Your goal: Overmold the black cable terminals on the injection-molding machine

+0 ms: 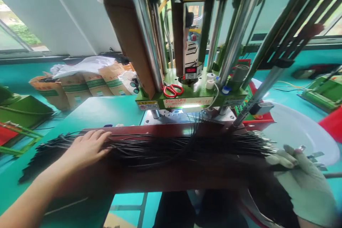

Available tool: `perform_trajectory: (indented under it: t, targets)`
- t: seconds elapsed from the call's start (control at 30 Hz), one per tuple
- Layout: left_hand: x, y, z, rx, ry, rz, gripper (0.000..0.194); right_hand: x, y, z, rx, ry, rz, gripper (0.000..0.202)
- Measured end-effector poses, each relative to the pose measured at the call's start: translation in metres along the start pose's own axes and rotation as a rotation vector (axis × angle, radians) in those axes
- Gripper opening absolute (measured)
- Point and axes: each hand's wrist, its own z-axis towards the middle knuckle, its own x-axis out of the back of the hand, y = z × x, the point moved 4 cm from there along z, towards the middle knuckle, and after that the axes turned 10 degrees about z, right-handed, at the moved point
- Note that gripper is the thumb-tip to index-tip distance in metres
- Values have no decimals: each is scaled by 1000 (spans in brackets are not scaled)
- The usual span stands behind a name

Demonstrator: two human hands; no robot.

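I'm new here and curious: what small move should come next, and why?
Perhaps the bare left hand could close on a few black cables: it rests on them with fingers extended, while the gloved right hand is near their silvery ends.

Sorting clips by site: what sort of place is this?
Likely a factory workshop: a green press-like machine with steel columns, a long bundle of black cables in front of it, and brown bags or cartons grouped near the wall.

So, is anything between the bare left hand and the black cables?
Nothing visible: the left hand lies directly on the black cables. The red scissors sit on the green machine, out of the way.
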Motion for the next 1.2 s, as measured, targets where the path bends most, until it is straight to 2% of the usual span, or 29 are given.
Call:
perform_trajectory:
  t: [0.03, 0.1, 0.2, 0.23, 0.3, 0.37, 0.47, 0.53, 0.6, 0.63, 0.7, 0.77, 0.83, 0.9, 0.97, 1.03, 1.1, 1.2]
  targets:
    - [17, 24, -4, -104, 48, -62, 55, 0, -5, -8, -47, -22, 58, 12]
    - [55, 87, -16, -322, 104, -315, 52, -5, -9, -28, -166, -179, 104, 12]
    - [107, 204, -38, -686, -33, -764, 50, -21, -8, -60, -278, -544, 9, 17]
    - [123, 239, -43, -775, -43, -894, 51, -27, -5, -68, -297, -637, -24, 17]
    - [142, 295, -51, -898, -71, -1100, 54, -35, -1, -76, -286, -741, -80, 18]
    - [143, 332, -55, -942, -181, -1224, 48, -41, 6, -75, -250, -782, -193, 21]
    - [118, 358, -62, -902, -489, -1385, 30, -41, 26, -68, -253, -832, -411, 23]
    - [96, 369, -69, -855, -699, -1528, 27, -34, 46, -66, -302, -909, -460, 21]
    - [77, 380, -75, -728, -874, -1730, 29, -26, 69, -67, -338, -993, -433, 20]
    - [70, 385, -75, -612, -912, -1862, 30, -22, 79, -68, -344, -1023, -418, 20]
    - [59, 395, -76, -345, -920, -2102, 35, -16, 95, -66, -396, -1027, -408, 22]
    - [56, 402, -76, -177, -905, -2240, 40, -16, 101, -61, -514, -996, -352, 32]
    - [60, 407, -77, -175, -929, -2264, 43, -26, 94, -52, -562, -963, -250, 47]
    - [65, 410, -75, -230, -924, -2229, 43, -42, 77, -41, -472, -991, -204, 54]
    - [68, 411, -72, -255, -869, -2178, 42, -58, 62, -35, -368, -1088, -352, 50]
    - [69, 412, -67, -230, -806, -2154, 42, -66, 57, -35, -369, -1237, -597, 47]
    - [69, 414, -62, -172, -759, -2165, 42, -66, 56, -36, -392, -1351, -801, 51]
    - [69, 417, -59, -69, -770, -2194, 45, -61, 56, -36, -359, -1430, -1009, 61]
